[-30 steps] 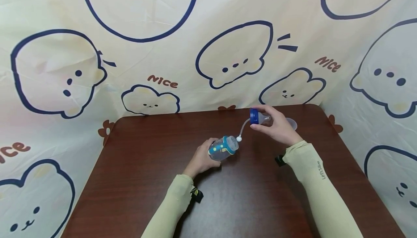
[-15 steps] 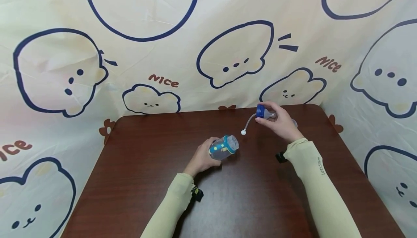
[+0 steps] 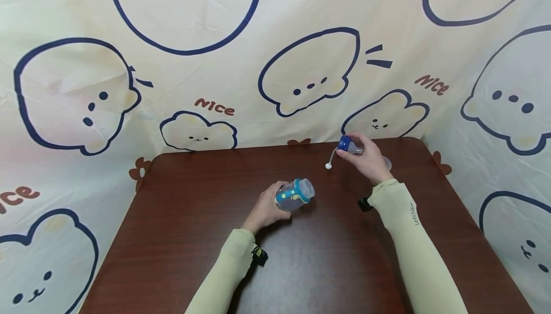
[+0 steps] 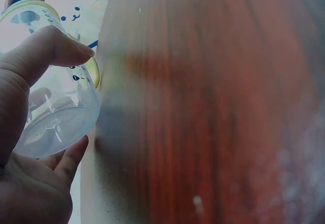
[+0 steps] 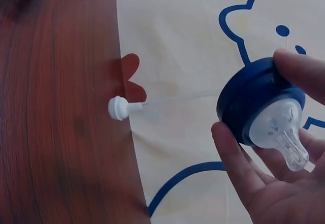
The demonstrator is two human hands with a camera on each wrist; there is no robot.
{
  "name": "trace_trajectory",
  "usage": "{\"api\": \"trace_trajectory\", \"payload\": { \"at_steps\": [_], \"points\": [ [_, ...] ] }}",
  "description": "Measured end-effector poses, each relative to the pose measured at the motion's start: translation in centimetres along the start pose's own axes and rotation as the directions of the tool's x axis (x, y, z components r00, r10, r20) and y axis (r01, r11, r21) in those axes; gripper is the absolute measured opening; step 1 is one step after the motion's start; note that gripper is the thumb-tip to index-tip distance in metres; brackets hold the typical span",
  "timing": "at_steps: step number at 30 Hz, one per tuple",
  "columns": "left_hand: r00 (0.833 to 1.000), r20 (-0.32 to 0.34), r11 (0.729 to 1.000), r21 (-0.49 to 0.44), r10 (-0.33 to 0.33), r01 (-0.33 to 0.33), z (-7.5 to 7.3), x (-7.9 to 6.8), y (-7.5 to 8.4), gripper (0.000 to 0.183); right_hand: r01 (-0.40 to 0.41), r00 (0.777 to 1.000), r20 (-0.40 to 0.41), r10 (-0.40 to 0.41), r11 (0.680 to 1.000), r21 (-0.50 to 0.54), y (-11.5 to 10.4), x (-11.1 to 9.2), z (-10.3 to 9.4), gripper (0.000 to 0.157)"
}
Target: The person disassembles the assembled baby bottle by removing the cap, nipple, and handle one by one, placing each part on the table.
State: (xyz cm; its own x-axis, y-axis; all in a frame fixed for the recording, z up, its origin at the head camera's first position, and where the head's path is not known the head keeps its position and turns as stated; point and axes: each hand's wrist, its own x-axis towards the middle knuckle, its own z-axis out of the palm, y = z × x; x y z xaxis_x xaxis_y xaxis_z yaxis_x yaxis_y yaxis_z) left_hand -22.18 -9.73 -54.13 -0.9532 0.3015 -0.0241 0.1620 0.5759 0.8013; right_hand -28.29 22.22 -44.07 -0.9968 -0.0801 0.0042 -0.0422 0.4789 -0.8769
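Observation:
My left hand grips a clear baby bottle with a blue, yellow-dotted band, tilted so its uncapped mouth points up and right. The left wrist view shows the thumb across its side and the clear base. Farther back, my right hand holds a blue screw collar between thumb and fingers. A clear teat sticks out of the collar towards the palm. From its other side hangs a thin straw ending in a white weight, apart from the bottle.
Partly hidden behind the right hand, a clear rounded cover sits near the back right of the brown table. A cream patterned cloth hangs along the table's back and sides.
The right hand has drawn the collar and straw back and slightly right. The white weight, formerly at the bottle's mouth, is now well away from it. The left hand stays nearly still.

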Motion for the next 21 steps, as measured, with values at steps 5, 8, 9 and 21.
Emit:
{"api": "trace_trajectory", "payload": {
  "at_steps": [5, 8, 9, 21],
  "points": [
    [1.0, 0.004, 1.0, 0.006, -0.002, 0.002, -0.2, -0.2, 0.0, 0.088, 0.014, 1.0, -0.019, -0.014, 0.999, 0.035, 0.2, 0.8, 0.8, 0.078],
    [1.0, 0.003, 1.0, 0.004, -0.003, 0.003, -0.2, -0.2, 0.0, 0.087, 0.02, 1.0, -0.021, -0.019, 0.999, 0.035, 0.5, 1.3, 1.3, 0.076],
    [1.0, 0.002, 1.0, 0.004, -0.005, 0.005, -0.2, -0.2, -0.1, 0.087, 0.02, 1.0, -0.02, -0.019, 0.999, 0.033, 0.6, 1.4, 1.5, 0.076],
    [1.0, -0.001, 1.0, -0.003, -0.001, 0.001, -0.2, -0.2, -0.2, 0.088, -0.023, 1.0, -0.007, 0.023, 0.999, 0.031, 0.4, 3.8, 3.4, 0.074]
  ]
}}
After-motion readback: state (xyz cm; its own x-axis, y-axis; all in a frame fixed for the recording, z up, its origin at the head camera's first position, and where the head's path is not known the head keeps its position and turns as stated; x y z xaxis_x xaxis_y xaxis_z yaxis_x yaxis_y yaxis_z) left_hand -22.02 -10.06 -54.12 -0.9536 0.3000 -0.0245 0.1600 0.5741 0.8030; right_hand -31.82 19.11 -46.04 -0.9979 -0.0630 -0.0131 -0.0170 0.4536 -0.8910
